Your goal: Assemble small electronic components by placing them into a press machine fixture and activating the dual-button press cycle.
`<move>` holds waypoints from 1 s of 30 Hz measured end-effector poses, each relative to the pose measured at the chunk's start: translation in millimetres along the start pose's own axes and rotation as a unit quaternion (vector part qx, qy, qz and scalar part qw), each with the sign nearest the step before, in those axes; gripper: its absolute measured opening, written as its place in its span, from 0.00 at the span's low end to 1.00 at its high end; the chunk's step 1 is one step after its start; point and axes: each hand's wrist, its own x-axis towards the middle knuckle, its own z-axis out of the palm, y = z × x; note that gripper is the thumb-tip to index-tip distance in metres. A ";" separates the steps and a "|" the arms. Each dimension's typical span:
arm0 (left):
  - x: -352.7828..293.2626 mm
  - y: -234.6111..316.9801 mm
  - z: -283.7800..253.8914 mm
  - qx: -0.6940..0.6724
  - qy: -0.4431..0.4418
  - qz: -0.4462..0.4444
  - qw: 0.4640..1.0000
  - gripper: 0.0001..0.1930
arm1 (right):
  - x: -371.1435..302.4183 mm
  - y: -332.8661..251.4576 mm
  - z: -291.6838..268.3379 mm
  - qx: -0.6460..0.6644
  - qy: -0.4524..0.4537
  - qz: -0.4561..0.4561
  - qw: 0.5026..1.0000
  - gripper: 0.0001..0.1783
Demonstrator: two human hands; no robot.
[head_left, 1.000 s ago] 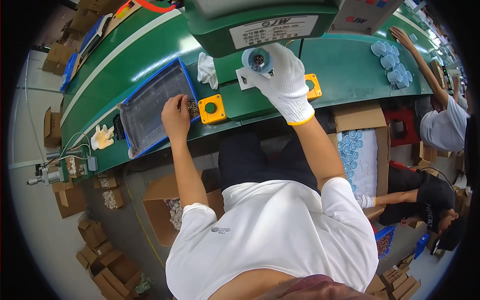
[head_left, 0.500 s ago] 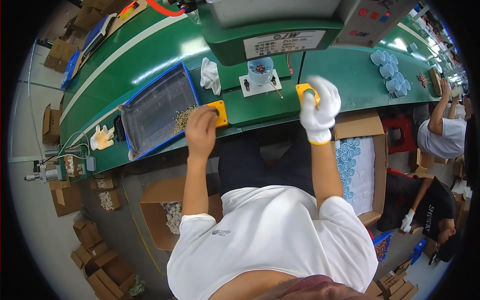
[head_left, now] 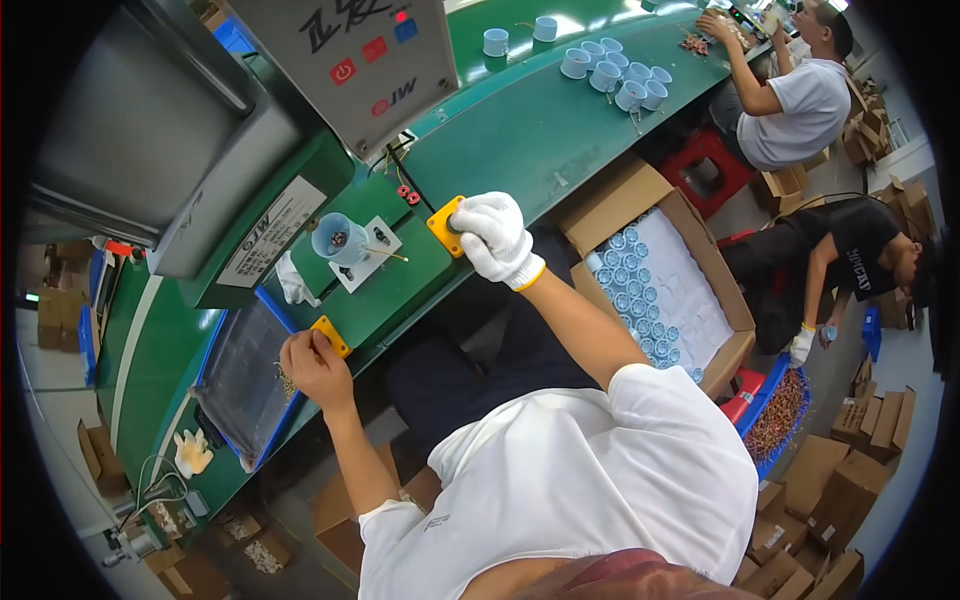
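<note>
Right hand point(head_left: 492, 240) moved off blue cup point(head_left: 336, 240); it and left hand point(head_left: 318, 368), loosely curled, touch yellow button boxes point(head_left: 440, 226); cup between, beyond.

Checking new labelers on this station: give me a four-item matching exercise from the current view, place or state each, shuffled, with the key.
Things:
1. left hand
2. right hand
3. cup by the press
4. carton

Place or state:
A. stands on a white plate
B. gloved
C. holds many blue cups
D. bare

Pairs: 1-D; 2-B; 3-A; 4-C
</note>
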 end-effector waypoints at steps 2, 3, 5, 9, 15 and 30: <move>-4.7 -8.2 6.5 0.020 0.018 0.026 0.999 0.05 | 4.7 -7.2 -1.5 -0.031 -0.033 -0.004 0.999 0.07; -10.8 -14.4 7.0 0.030 0.032 0.048 0.998 0.05 | 7.2 -9.8 -4.2 -0.067 -0.068 -0.004 0.995 0.06; -11.7 -13.3 3.4 0.034 0.036 0.068 0.996 0.05 | 0.2 11.9 -2.9 -0.025 -0.058 0.037 0.997 0.10; 12.0 -7.7 -0.8 -0.053 -0.011 -0.071 0.996 0.07 | -20.3 29.8 18.5 0.219 0.128 0.315 0.915 0.23; 27.0 -9.5 18.2 -0.067 -0.071 -0.117 0.988 0.12 | -21.1 32.4 12.4 0.295 0.084 0.380 0.873 0.22; 36.2 12.6 12.9 -0.100 -0.076 -0.097 0.987 0.06 | -22.6 26.1 12.2 0.303 0.081 0.394 0.864 0.17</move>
